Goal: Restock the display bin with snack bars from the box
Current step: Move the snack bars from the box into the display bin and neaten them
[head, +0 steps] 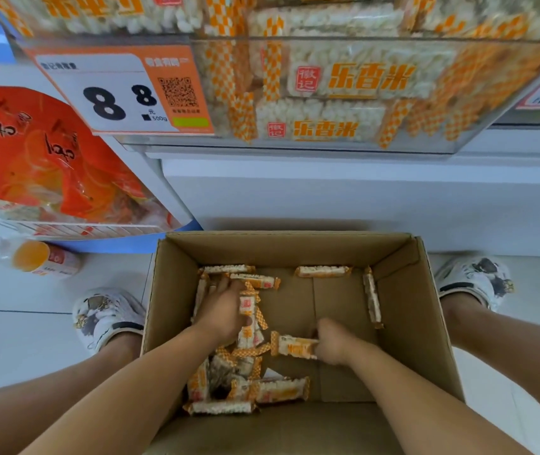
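both hands (331, 343) gripping bars (295, 347)

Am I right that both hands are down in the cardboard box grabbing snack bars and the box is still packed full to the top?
Not quite. The head view shows the left hand and right hand down in the cardboard box grabbing snack bars, but the box is nearly empty: only scattered bars lie on its bare floor.

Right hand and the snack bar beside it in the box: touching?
Touching. Head view shows the right hand with fingers curled around one end of the snack bar.
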